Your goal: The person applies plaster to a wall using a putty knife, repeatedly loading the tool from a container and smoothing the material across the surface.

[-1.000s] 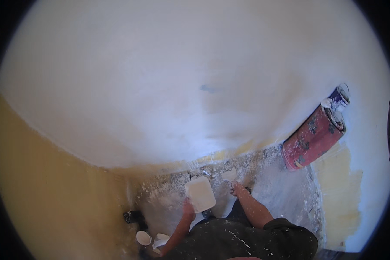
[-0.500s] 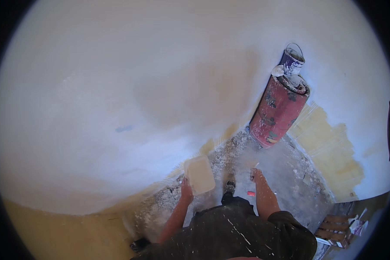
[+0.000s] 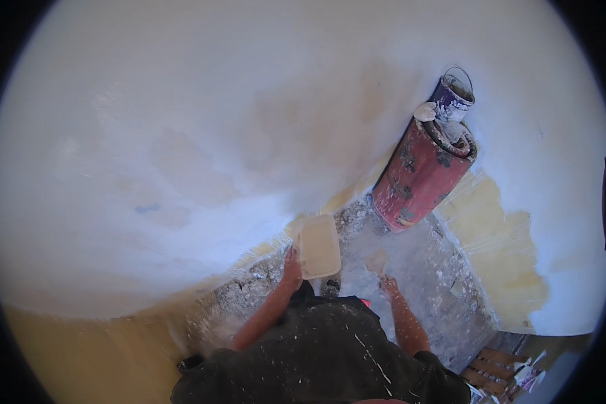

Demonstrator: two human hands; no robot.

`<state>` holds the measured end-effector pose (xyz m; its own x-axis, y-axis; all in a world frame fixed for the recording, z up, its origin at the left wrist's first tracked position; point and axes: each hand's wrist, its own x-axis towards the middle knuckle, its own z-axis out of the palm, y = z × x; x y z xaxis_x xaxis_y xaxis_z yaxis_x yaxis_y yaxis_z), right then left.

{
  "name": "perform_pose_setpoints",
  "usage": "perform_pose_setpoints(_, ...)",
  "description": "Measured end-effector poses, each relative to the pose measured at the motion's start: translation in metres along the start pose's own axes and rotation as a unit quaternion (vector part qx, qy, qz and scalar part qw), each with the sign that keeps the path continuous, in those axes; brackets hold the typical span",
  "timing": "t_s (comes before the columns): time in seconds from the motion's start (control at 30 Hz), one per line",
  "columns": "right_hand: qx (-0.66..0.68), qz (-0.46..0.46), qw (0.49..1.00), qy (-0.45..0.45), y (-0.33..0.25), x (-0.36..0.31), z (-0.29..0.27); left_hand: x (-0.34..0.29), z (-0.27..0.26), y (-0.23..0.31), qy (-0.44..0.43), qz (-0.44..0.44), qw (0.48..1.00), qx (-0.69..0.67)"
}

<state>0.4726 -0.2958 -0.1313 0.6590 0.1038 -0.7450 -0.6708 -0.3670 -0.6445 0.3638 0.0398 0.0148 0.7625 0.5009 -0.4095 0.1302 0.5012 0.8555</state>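
Observation:
My left hand [image 3: 291, 268] is closed on the near left edge of a rectangular cream plastic tub [image 3: 319, 248]. The tub is raised above the floor beside the wall, and whether its pale inside is paint I cannot tell. In my right hand [image 3: 388, 287], fingers wrapped round its handle, is a paintbrush [image 3: 377, 261] with a wide pale head pointing away from me. The brush hangs over the floor, apart from both the tub and the walls. A small red thing [image 3: 365, 302] shows on the floor by my shirt, mostly hidden.
A red patterned roll [image 3: 421, 175] stands in the corner, with a purple handled can [image 3: 453, 97] and a white crumpled bag on top. White and yellow walls [image 3: 498, 242] meet there. Dusty debris covers the floor [image 3: 444, 283]; a brown slatted crate [image 3: 491, 370] stands at lower right.
My left hand has moved the tub farther from me. The brush, blurred before, now shows clearly in front of my right hand. The whole view has shifted slightly.

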Motion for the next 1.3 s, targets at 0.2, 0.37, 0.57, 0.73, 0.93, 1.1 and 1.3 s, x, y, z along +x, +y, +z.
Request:
perform_pose_setpoints(0.2, 0.08, 0.045, 0.995, -0.036, -0.057, -0.013, 0.046, 0.006, 0.018, 0.017, -0.031, 0.0, 0.999, -0.005)
perform_pose_setpoints(0.37, -0.025, -0.038, 0.989, -0.138, -0.182, 0.036, 0.074, 0.006, 0.049, 0.054, -0.049, -0.026, 0.996, -0.075)
perform_pose_setpoints(0.57, 0.083, -0.133, 0.965, -0.209, -0.431, -0.052, 0.105, 0.06, 0.014, 0.008, 0.058, 0.049, 0.996, 0.038)
perform_pose_setpoints(0.73, 0.127, -0.247, 0.904, -0.324, -0.551, -0.192, 0.041, 0.071, 0.027, 0.023, 0.01, 0.017, 0.999, -0.03)
perform_pose_setpoints(0.93, 0.128, -0.42, 0.852, -0.284, -0.617, -0.327, 0.021, 0.097, 0.045, 0.025, -0.043, 0.005, 0.998, -0.052)
perform_pose_setpoints(1.1, 0.146, -0.471, 0.826, -0.275, -0.613, -0.29, 0.043, 0.115, 0.071, 0.019, -0.091, 0.002, 0.993, -0.073)
perform_pose_setpoints(1.3, 0.127, -0.363, 0.882, -0.271, -0.53, -0.076, 0.078, 0.135, 0.078, 0.001, -0.081, -0.028, 0.993, -0.085)
